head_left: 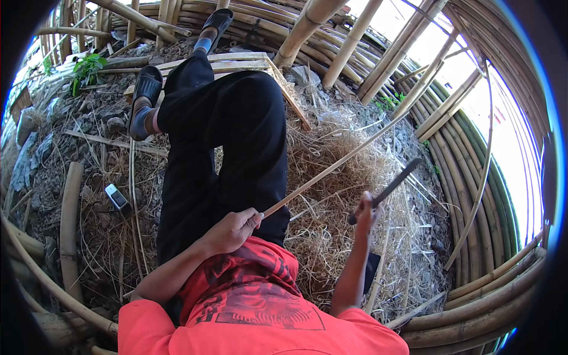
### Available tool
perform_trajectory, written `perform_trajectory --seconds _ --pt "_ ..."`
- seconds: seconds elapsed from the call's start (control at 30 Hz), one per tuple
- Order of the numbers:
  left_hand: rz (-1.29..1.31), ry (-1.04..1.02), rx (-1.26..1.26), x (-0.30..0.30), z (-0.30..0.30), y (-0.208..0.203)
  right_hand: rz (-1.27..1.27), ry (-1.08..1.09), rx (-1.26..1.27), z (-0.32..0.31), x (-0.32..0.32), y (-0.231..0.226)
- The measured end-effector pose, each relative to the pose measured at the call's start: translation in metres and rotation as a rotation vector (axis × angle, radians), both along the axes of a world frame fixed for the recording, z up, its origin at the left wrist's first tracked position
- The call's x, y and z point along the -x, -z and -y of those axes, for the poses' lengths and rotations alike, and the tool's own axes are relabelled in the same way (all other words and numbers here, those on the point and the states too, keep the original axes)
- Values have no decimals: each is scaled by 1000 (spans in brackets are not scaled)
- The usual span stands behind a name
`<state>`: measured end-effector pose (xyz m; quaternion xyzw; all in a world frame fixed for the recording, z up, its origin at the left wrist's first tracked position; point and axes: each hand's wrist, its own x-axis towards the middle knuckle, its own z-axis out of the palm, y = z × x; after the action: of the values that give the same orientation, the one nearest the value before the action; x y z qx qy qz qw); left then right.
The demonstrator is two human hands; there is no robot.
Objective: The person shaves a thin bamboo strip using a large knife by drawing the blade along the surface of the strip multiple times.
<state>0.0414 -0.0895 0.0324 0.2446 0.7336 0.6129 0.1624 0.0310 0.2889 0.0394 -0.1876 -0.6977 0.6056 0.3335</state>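
My left hand [234, 231] is closed in front of my red shirt, gripping the near end of a long thin bamboo strip [340, 163]. The strip slants up and away to the right, over the shavings. Further right, my right hand [365, 216] is wrapped around a knife [397, 182] with a long, dark, straight blade. Its blade points up and to the right, apart from the strip. Pale curled bamboo shavings [331, 236] lie heaped on the ground under both the strip and the knife.
Bamboo poles [467, 195] are stacked along the right side, and upright poles [349, 44] stand at the back. A wooden slat frame [236, 62] lies beyond my bent knees. On the left are a small silver-and-dark device [117, 196] and a short bamboo piece [71, 225].
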Motion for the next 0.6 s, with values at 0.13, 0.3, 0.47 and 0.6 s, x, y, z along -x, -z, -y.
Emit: perform_trajectory --seconds 0.13,0.3,0.47,0.6 --pt "74 41 -30 2 -3 -4 137 -343 -503 46 -20 20" --pt "179 94 -121 8 -15 -6 90 -500 -826 120 -33 11" --pt "161 161 -229 7 -21 -3 197 -587 -926 139 -30 14" --pt "60 191 -114 10 -20 1 173 -571 -978 140 -27 16"
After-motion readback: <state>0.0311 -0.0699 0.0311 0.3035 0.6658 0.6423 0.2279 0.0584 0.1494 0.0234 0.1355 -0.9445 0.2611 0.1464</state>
